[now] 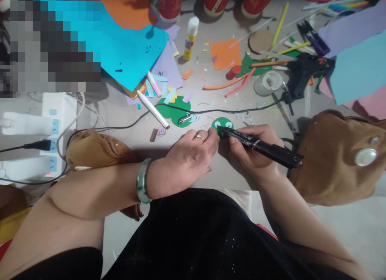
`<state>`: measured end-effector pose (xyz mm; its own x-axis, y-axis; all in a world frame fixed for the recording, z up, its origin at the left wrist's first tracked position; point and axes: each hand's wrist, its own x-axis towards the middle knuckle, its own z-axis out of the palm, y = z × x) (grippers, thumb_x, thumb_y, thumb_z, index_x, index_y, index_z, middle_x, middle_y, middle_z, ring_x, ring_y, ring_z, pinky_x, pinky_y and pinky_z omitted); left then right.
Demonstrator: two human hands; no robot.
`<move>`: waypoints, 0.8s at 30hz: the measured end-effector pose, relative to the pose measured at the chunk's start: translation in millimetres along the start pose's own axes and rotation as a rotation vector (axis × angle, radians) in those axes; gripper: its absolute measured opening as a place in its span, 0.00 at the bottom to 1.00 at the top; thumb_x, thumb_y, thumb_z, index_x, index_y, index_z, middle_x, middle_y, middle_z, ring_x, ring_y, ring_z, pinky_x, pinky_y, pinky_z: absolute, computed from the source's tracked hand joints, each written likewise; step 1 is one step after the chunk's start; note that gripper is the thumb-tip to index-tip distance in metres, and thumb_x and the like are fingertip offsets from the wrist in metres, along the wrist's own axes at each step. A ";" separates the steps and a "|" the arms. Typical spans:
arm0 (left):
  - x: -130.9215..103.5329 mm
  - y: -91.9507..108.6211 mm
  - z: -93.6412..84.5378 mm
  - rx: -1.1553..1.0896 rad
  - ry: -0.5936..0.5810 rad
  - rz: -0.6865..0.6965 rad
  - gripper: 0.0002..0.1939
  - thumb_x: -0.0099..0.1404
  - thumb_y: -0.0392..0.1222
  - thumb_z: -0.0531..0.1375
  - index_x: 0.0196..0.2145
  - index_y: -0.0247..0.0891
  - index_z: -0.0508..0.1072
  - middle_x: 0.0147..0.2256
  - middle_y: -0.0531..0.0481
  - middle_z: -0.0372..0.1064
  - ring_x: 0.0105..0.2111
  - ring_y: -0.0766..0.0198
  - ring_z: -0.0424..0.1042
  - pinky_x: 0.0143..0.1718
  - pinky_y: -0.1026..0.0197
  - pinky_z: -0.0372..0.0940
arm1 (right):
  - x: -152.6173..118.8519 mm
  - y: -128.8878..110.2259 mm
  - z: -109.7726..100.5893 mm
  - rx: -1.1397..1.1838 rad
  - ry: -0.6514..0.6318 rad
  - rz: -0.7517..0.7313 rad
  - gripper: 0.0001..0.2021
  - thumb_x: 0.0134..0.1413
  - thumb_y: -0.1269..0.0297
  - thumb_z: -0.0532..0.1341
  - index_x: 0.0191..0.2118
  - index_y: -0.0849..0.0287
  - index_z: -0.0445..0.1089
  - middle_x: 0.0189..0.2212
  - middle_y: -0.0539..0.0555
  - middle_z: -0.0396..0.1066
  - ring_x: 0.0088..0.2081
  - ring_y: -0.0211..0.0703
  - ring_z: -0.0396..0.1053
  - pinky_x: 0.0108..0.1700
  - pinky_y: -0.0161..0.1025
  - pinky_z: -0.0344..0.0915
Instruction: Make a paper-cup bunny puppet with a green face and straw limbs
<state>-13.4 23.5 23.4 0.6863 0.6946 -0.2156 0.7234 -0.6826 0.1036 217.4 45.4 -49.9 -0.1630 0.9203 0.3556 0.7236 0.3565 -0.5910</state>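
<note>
Disc [222,120] has white patches [229,124], inking seemingly unfinished; right hand [261,164] grasps marker [265,147] at ten o'clock, left hand [191,156] unclenched at seven.

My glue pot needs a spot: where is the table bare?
A modest patch lies between the blue sheet and black cable; a smaller one at the near edge, between left hand and right hand. Crowded: around the glue gun.
</note>
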 end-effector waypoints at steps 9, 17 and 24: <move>0.0 -0.2 -2.2 0.007 -0.022 0.006 0.35 0.80 0.48 0.62 0.74 0.21 0.65 0.72 0.26 0.65 0.58 0.46 0.72 0.55 0.52 0.64 | 0.2 2.1 -0.7 0.006 -0.012 0.015 0.19 0.61 0.41 0.70 0.42 0.52 0.77 0.32 0.54 0.78 0.30 0.47 0.76 0.33 0.44 0.75; 0.5 -1.0 -1.5 -0.011 -0.014 0.009 0.36 0.79 0.48 0.63 0.74 0.21 0.65 0.72 0.26 0.65 0.58 0.46 0.71 0.55 0.51 0.64 | 3.1 -3.9 0.4 0.021 0.140 -0.062 0.15 0.63 0.47 0.70 0.40 0.54 0.77 0.29 0.54 0.78 0.25 0.46 0.74 0.27 0.44 0.71; 0.1 -0.5 -2.1 -0.019 -0.012 0.005 0.35 0.79 0.48 0.63 0.73 0.20 0.66 0.72 0.26 0.65 0.59 0.46 0.72 0.55 0.51 0.64 | 3.2 -3.4 -0.7 -0.003 0.058 -0.049 0.15 0.61 0.48 0.71 0.40 0.55 0.78 0.29 0.53 0.78 0.26 0.44 0.74 0.29 0.42 0.73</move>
<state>-13.5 24.4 25.3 0.6888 0.6887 -0.2263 0.7216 -0.6812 0.1234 214.8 47.0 -46.3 -0.1599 0.8908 0.4254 0.7178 0.4007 -0.5694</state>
